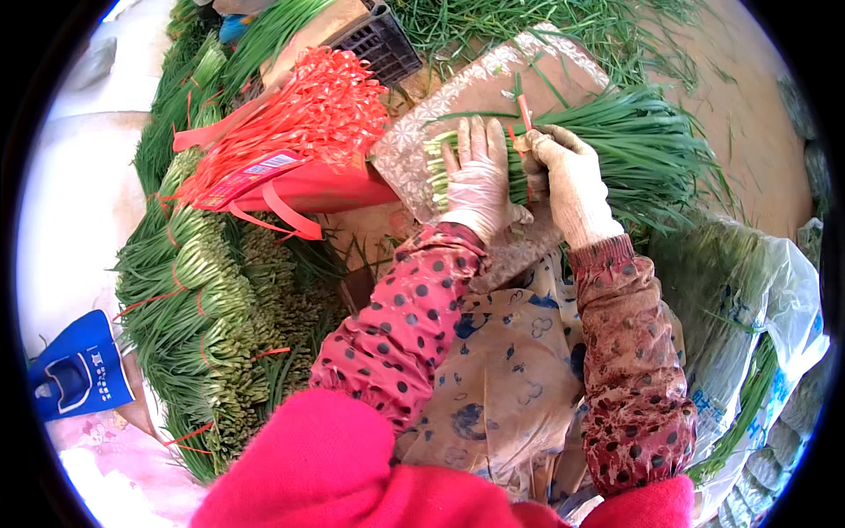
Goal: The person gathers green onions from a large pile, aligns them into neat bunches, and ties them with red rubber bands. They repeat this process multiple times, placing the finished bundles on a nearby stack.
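A bunch of green garlic chives (634, 152) lies across a low board with a patterned edge (422, 125), cut stems to the left, leaves to the right. My left hand (478, 175), in a thin whitish glove, presses flat on the stem end with its fingers extended. A red tie strip (524, 112) runs around the bunch just right of it. My right hand (561, 158), in a soiled knit glove, pinches the strip at the top of the bunch; its fingertips are partly hidden. Both forearms wear dotted sleeve covers.
A red bag (317, 191) of loose red strips (317, 112) stands left of the board. Tied chive bundles (204, 317) are piled farther left. A black plastic crate (379, 46) is behind, near loose leaves (462, 23). A clear plastic bag (719, 290) holding greens sits at right.
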`<action>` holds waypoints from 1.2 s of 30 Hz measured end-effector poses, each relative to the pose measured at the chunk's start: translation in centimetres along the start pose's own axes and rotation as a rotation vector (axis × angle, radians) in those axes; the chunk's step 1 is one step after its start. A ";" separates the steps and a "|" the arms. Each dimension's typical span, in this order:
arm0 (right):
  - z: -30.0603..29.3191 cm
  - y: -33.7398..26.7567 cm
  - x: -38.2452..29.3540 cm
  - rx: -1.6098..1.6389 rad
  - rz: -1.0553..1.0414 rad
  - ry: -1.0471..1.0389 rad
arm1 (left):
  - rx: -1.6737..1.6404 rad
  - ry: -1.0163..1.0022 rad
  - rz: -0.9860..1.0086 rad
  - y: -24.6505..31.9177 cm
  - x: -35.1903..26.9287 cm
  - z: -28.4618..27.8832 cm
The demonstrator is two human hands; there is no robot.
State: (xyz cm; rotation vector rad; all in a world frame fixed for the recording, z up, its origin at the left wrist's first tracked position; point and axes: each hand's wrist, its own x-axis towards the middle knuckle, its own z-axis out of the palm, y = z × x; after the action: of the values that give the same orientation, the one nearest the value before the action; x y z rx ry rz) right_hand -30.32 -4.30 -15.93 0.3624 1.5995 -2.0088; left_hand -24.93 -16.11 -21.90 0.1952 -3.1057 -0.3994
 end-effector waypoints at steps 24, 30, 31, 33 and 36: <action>-6.6 3.7 -10.1 -0.392 -0.146 0.021 | 0.302 0.157 -0.059 4.7 3.2 7.2; -9.6 7.6 -8.5 -0.416 0.064 -0.002 | 0.290 0.117 -0.062 4.7 5.5 9.1; -9.6 6.5 -8.7 -0.357 0.156 -0.066 | 0.255 0.110 -0.042 5.1 5.4 9.3; -12.2 11.7 -5.8 -0.431 0.013 -0.140 | 0.265 0.064 -0.019 5.3 5.8 9.6; -10.7 12.0 -5.3 -0.444 0.093 -0.116 | 0.304 -0.016 -0.001 3.8 6.7 8.1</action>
State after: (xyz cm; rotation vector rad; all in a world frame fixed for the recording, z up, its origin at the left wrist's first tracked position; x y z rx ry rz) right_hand -20.48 5.42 -25.70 0.1443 1.8547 -1.5198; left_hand -32.16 -11.28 -28.90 0.1943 -3.1654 0.0743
